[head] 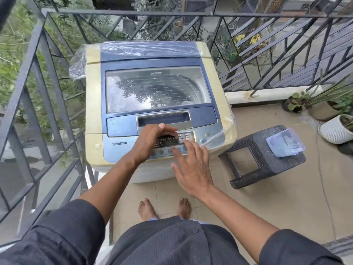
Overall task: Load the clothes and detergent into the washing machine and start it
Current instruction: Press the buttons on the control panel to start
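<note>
A cream and blue top-loading washing machine (95, 92) stands in front of me with its glass lid (156, 88) closed; reflections hide most of the drum. My left hand (150, 140) hovers over the control panel (189, 137) with fingers bent and thumb raised, holding nothing. My right hand (191, 169) is spread flat with straight fingers, its fingertips at the row of round buttons (162, 151) on the panel's front edge. No clothes are visible outside the machine.
A dark woven plastic stool (257, 155) stands right of the machine with a clear blue container (284, 143) on it. Potted plants (332, 111) sit at the right. A black metal railing (38, 73) encloses the balcony on the left and behind. My bare feet (164, 207) stand on beige tiles.
</note>
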{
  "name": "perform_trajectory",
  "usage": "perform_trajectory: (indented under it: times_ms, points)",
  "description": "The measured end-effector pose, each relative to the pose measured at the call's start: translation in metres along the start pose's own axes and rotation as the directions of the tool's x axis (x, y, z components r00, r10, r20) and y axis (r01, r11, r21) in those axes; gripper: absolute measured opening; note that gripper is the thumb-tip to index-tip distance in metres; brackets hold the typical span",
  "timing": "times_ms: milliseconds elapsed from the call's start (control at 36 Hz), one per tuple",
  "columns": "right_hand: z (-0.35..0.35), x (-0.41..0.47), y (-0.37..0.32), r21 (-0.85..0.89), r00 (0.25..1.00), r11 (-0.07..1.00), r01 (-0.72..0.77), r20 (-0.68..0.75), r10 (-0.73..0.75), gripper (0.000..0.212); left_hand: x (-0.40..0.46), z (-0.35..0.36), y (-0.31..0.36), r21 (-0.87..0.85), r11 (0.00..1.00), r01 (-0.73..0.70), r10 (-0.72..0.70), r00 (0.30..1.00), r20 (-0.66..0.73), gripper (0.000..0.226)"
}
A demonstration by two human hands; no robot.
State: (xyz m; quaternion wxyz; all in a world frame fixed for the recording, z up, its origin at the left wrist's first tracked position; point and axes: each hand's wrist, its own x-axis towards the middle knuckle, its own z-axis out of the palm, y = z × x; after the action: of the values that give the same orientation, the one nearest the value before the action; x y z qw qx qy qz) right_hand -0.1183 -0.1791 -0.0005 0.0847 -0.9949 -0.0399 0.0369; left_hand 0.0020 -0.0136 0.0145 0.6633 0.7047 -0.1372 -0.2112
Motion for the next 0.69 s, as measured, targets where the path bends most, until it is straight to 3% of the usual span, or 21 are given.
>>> perform_trajectory:
  times_ms: [167,694]
  points:
    - [-0.001,-0.001,-0.013,-0.058,0.997,0.996,0.067,0.053,-0.064,0.053,0.000,-0.002,-0.001,-0.067,0.998,0.018,-0.019,1.000,-0.011,0.071]
    - [0.008,-0.002,-0.025,-0.090,0.997,0.994,0.068,-0.023,-0.071,0.064,-0.001,-0.001,0.001,-0.084,0.996,0.021,-0.024,0.999,-0.037,0.072]
